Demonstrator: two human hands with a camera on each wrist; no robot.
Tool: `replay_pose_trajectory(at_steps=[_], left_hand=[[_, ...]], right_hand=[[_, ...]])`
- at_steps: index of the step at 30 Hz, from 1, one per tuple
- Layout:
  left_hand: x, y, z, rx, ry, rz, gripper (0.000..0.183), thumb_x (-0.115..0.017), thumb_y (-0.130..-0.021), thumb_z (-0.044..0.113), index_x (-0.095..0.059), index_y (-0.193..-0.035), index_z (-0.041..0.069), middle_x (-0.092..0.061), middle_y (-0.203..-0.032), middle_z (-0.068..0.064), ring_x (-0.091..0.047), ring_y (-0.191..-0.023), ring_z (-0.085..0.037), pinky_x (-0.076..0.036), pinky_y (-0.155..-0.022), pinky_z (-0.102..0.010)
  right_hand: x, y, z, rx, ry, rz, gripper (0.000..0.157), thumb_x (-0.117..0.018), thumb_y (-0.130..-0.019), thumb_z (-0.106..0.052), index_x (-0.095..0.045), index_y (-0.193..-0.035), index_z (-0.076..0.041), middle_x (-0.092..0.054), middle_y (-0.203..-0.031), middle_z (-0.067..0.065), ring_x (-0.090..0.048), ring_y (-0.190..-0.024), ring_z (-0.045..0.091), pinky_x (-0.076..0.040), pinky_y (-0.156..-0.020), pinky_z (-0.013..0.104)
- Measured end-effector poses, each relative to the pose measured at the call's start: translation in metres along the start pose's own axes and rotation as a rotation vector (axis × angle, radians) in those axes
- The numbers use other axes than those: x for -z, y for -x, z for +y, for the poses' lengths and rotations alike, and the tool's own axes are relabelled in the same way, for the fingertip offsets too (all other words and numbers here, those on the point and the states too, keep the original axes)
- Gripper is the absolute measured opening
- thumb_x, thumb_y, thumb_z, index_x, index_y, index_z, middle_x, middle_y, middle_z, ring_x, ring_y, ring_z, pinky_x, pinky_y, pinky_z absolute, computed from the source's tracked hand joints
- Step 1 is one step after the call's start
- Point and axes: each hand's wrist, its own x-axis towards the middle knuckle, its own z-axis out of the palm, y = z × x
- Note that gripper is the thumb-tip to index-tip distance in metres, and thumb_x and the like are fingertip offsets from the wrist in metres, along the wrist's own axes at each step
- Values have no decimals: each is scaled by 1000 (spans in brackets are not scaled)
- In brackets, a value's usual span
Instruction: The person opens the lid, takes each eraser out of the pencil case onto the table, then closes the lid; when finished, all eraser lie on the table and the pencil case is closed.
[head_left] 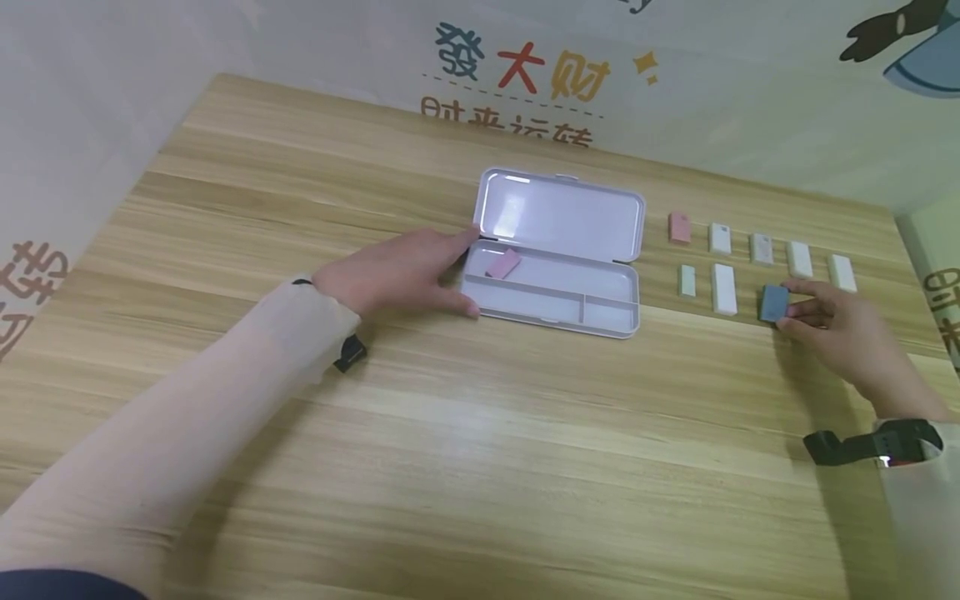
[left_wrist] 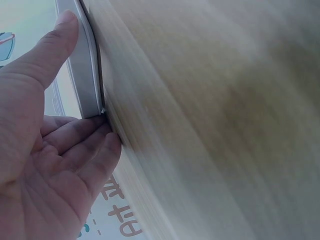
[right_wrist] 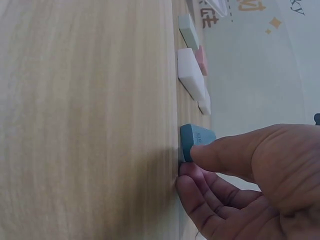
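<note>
A pale lilac pencil case (head_left: pixel 517 311) lies with its lid flipped back on the wooden table. A pink eraser (head_left: pixel 503 263) sits in its larger rear compartment. My left hand (head_left: pixel 401 271) holds the case at its left end, thumb at the front corner and fingers near the hinge; the left wrist view shows the thumb against the case wall (left_wrist: pixel 85 70). At the right, my right hand (head_left: pixel 843 333) pinches a blue-grey eraser (head_left: pixel 773 303) between thumb and fingers. In the right wrist view this eraser (right_wrist: pixel 192 137) is close to the tabletop, its near end covered by the thumb.
Right of the case, two rows of blocks like erasers lie on the table (head_left: pixel 465 467). A pink one (head_left: pixel 679 227) and several white ones (head_left: pixel 799 259) form the back row. A pale green one (head_left: pixel 687 281) and a long white one (head_left: pixel 723 289) lie in front. A printed cloth (head_left: pixel 337 50) hangs behind.
</note>
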Motion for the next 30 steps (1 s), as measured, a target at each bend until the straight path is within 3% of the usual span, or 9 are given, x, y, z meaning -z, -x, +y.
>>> replay_pose_trajectory(at_steps=[10,18,25,30], left_hand=[[0,0,1,14,4,-8,101,-83,-88,46,-26,-165,15,-57,-149,-6,-56,-129,-20,-42,-123,-42],[-1,2,1,10,3,-3,102,-83,-88,47,-25,-166,16,-56,-152,-6,-55,-132,-19,-41,-124,-42],[-1,1,0,0,9,0,100,-82,-89,46,-25,-166,16,-56,-152,-5,-55,-134,-19,-40,-124,-42],[-1,1,1,4,5,0,98,-82,-89,46,-27,-165,16,-56,-152,-4,-54,-136,-19,-39,-125,-42]], right_hand=[[3,-5,6,20,13,-69,48,-55,-106,-3,-42,-147,19,-61,-114,41,-47,-80,-19,-48,-62,10],[6,-6,6,-20,60,-132,54,-49,-109,-10,-34,-152,19,-57,-119,39,-44,-79,-17,-48,-62,15],[5,-2,3,-14,78,-122,55,-48,-110,-10,-32,-152,20,-59,-112,32,-46,-76,-9,-46,-60,17],[4,1,2,-14,84,-102,57,-50,-110,-12,-30,-152,20,-57,-117,37,-44,-78,-17,-46,-62,13]])
